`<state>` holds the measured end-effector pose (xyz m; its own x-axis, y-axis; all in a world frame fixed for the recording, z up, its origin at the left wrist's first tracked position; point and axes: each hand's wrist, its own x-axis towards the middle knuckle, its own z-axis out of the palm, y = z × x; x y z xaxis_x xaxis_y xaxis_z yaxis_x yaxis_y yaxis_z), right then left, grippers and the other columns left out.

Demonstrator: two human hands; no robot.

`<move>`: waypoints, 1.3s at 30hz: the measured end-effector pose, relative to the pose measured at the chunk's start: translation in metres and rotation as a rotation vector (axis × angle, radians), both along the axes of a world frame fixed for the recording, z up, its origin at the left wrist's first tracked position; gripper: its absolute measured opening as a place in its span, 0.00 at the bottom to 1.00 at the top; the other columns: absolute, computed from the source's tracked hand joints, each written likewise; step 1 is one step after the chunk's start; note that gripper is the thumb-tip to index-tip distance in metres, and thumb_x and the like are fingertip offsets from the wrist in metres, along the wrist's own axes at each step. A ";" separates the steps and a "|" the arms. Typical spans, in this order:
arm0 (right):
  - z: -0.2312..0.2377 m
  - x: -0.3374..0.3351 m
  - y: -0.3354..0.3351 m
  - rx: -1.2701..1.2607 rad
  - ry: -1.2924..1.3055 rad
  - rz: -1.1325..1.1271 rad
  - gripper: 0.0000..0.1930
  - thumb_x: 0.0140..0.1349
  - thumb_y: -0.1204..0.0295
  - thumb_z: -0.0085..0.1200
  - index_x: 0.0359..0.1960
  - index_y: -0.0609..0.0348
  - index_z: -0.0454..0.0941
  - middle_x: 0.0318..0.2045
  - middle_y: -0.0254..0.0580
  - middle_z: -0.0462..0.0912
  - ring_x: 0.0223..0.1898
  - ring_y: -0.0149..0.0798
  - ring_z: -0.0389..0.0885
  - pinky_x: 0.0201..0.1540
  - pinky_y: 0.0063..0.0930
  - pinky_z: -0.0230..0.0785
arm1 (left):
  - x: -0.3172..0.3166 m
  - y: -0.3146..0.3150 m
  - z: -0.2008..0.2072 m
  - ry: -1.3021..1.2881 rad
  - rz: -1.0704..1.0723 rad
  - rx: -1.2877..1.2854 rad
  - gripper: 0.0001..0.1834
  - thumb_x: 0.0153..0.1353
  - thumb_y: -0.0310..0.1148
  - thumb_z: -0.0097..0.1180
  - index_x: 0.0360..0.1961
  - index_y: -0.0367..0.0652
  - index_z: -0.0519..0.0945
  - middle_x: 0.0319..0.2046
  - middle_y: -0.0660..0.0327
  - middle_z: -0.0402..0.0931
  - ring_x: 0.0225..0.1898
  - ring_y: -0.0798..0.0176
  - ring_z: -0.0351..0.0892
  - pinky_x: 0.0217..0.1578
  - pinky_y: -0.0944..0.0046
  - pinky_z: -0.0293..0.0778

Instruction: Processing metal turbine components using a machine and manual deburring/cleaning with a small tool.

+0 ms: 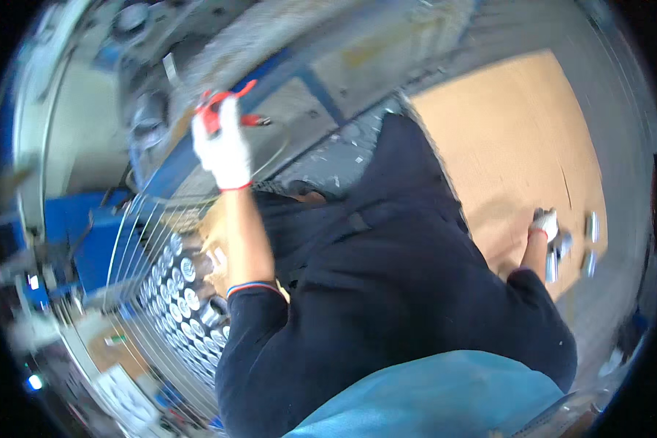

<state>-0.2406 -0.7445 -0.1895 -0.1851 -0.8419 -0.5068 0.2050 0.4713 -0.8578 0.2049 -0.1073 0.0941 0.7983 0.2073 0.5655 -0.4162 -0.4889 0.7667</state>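
Observation:
My left hand (226,150), in a white glove, is raised at the upper left. It is closed around a red hand tool (250,119) with a short metal tip, which looks like an air blow gun. Off to the right my gloved right hand (547,223) reaches down over a sheet of cardboard (507,139). Shiny metal cylinders lie right beside that hand, one tilted cylinder (564,244) against it and another cylinder (552,267) just below. The right fingers are small and partly hidden, so their grip does not show.
Two more metal cylinders (593,227) lie at the cardboard's right edge. A wire basket (128,237) at the left holds many upright metal cylinders (188,270). Along the top stands a blue-and-grey machine (310,102). A blue box (91,244) is beyond the basket.

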 end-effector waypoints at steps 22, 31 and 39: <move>0.201 0.358 0.327 -0.694 -0.349 1.341 0.23 0.75 0.73 0.57 0.67 0.70 0.71 0.54 0.52 0.84 0.51 0.41 0.86 0.54 0.35 0.82 | -0.156 0.134 -0.106 0.485 0.270 -0.179 0.38 0.65 0.37 0.70 0.72 0.35 0.70 0.49 0.54 0.81 0.40 0.64 0.82 0.46 0.62 0.81; 0.170 0.373 0.362 -0.589 -0.215 1.482 0.25 0.73 0.71 0.60 0.67 0.70 0.69 0.51 0.55 0.85 0.50 0.44 0.87 0.47 0.36 0.82 | -0.304 0.215 -0.123 0.822 0.648 -0.195 0.31 0.68 0.45 0.64 0.64 0.33 0.78 0.48 0.46 0.87 0.50 0.51 0.87 0.55 0.56 0.79; 0.193 0.375 0.391 -0.546 -0.106 1.576 0.26 0.74 0.68 0.59 0.68 0.68 0.70 0.55 0.52 0.83 0.50 0.43 0.85 0.46 0.36 0.82 | -0.300 0.299 -0.155 0.415 0.848 -0.876 0.20 0.73 0.38 0.59 0.59 0.36 0.81 0.39 0.59 0.83 0.30 0.66 0.81 0.32 0.63 0.81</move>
